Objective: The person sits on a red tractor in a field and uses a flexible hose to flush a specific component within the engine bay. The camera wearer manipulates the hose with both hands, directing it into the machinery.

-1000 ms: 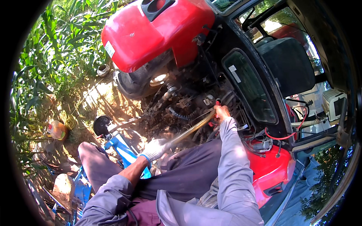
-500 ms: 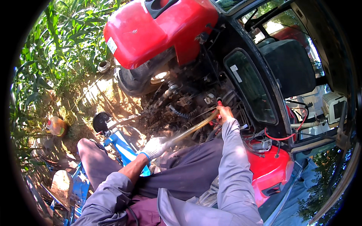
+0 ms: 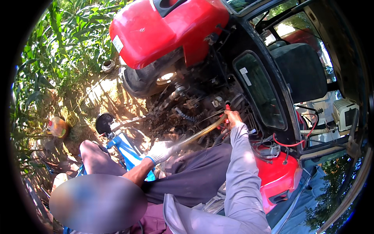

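Note:
A yellowish ribbed hose (image 3: 204, 130) runs slantwise between my two hands. My left hand (image 3: 160, 152), in a whitish knit work glove, is closed around its lower end. At the other end my bare right hand (image 3: 233, 118) grips a red handle-like fitting (image 3: 227, 107) together with the hose. Its tip points up toward the dark, dirty pipes and machinery (image 3: 218, 102) behind the tractor cab. The exact kind of fitting is too small to tell. A blurred oval hides my left sleeve.
A red fender (image 3: 156, 33) rises over a tire (image 3: 140, 80), and another red fender (image 3: 281, 175) is at the right. The cab rear window (image 3: 259, 90) is beside my right hand. A blue frame (image 3: 130, 153) stands by my knee. A plastic jug (image 3: 58, 128) sits near corn plants (image 3: 74, 43).
Both hands keep their hold on the hose and hardly move. The view has shifted slightly, and a blurred oval now covers the lower left.

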{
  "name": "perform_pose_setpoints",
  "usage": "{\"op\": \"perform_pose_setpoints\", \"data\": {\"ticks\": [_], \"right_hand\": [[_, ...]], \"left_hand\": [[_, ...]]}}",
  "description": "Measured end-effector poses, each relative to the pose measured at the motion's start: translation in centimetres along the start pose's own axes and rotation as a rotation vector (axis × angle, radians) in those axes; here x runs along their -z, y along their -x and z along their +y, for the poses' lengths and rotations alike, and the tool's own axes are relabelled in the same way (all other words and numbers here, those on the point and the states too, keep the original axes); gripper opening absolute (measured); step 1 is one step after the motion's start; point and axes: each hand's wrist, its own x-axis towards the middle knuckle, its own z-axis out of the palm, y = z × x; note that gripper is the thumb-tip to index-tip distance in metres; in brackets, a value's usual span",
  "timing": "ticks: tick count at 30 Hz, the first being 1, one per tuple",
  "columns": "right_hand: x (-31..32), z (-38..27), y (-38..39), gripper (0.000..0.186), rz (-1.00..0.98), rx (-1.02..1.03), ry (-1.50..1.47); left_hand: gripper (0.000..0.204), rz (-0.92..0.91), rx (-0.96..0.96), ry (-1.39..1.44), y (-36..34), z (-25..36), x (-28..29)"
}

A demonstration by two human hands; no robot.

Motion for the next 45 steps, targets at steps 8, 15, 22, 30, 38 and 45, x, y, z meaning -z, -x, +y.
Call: {"op": "perform_pose_setpoints", "data": {"ticks": [8,15,22,30,38,45], "right_hand": [[0.5,-0.1,-0.7,0.022,-0.069,-0.016,0.066],[0.6,-0.2,0.0,0.023,-0.027,0.002,0.07],[0.1,-1.4,1.1,0.023,-0.119,0.151,-0.016],[-2.2,-4.7,5.4,0.022,-0.153,0.437,-0.138],[-6.1,-6.2,9.3,0.03,-0.264,0.576,-0.151],[-10.4,-7.9,13.3,0.046,-0.539,0.559,-0.159]], "left_hand": [[0.068,0.01,-0.027,0.005,-0.2,0.0,-0.2],[0.064,0.029,-0.036,-0.022,-0.4,-1.5,-0.7],[0.067,0.094,-0.071,-0.066,0.6,-1.5,0.2],[0.053,0.231,-0.148,0.129,3.1,-1.2,1.5],[0.036,0.309,-0.113,0.13,7.2,-3.1,3.1],[0.025,0.61,-0.181,0.165,11.4,-6.0,4.0]]}}
